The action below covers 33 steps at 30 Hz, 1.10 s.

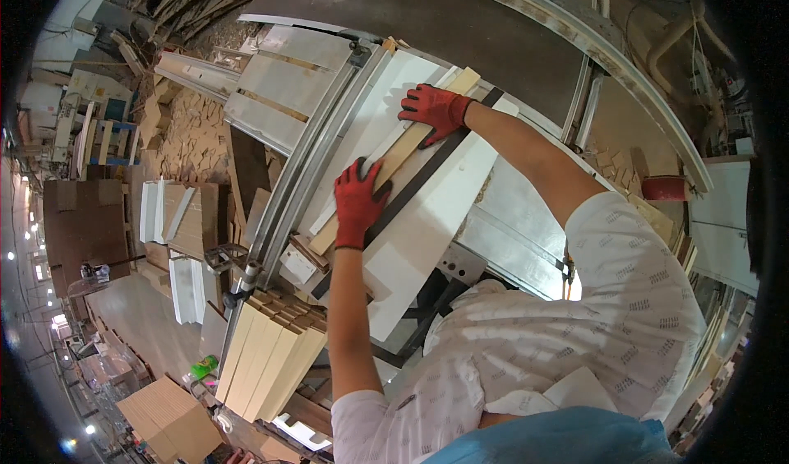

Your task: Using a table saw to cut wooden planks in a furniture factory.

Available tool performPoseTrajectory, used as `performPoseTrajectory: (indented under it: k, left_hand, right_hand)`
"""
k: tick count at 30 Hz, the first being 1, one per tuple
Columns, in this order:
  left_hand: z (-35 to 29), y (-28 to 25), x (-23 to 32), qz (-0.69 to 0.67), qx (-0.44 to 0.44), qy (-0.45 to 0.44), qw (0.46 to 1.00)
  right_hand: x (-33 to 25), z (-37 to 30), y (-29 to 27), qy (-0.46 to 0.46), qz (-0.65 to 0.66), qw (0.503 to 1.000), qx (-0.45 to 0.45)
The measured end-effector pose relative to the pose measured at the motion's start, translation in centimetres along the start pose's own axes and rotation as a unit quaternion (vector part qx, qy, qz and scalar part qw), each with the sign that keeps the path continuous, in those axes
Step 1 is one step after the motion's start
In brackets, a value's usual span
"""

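Both my hands wear red gloves with dark fingertips. A long pale wooden strip (400,151) lies slantwise over white boards (440,209). Around its nearer-left part my left hand (360,205) is closed, thumb on the strip's right side and fingers toward its left. Farther up, close to the strip's far end, my right hand (434,112) grips it in a similar way, fingers reaching over toward the left edge. Alongside the strip, to its right, runs a dark narrow bar (423,186). My palms hide the parts of the strip under them.
Left of the boards stretches a metal rail (306,158), with a slatted metal table (279,82) beyond. Stacked pale boards (267,353) stand at the lower left. A smooth metal table (522,226) lies right, a brown panel (444,28) ahead, and a cardboard box (168,419) lower left.
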<state>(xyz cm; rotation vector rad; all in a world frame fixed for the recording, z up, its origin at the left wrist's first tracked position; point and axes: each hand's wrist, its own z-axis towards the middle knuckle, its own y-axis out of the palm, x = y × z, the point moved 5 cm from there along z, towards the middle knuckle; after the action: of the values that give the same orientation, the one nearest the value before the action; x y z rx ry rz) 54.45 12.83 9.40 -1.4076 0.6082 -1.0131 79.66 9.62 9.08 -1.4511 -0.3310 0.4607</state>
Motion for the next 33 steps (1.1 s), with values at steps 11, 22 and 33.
performPoseTrajectory:
  k: [11, 22, 33]
  left_hand:
    - [-5.9, -3.0, -4.7, -0.027, 0.046, -0.117, 0.992]
    - [-5.9, -2.1, -4.4, 0.022, -0.011, -0.142, 0.990]
    - [-5.7, -1.7, -4.8, 0.047, -0.001, -0.132, 0.990]
  right_hand:
    - [0.1, 0.5, -0.5, 0.005, 0.000, 1.000, -0.013]
    - [-0.1, -0.5, -0.2, 0.023, -0.003, 0.999, -0.024]
    - [0.0, -0.2, -0.6, 0.010, -0.004, 1.000, -0.005]
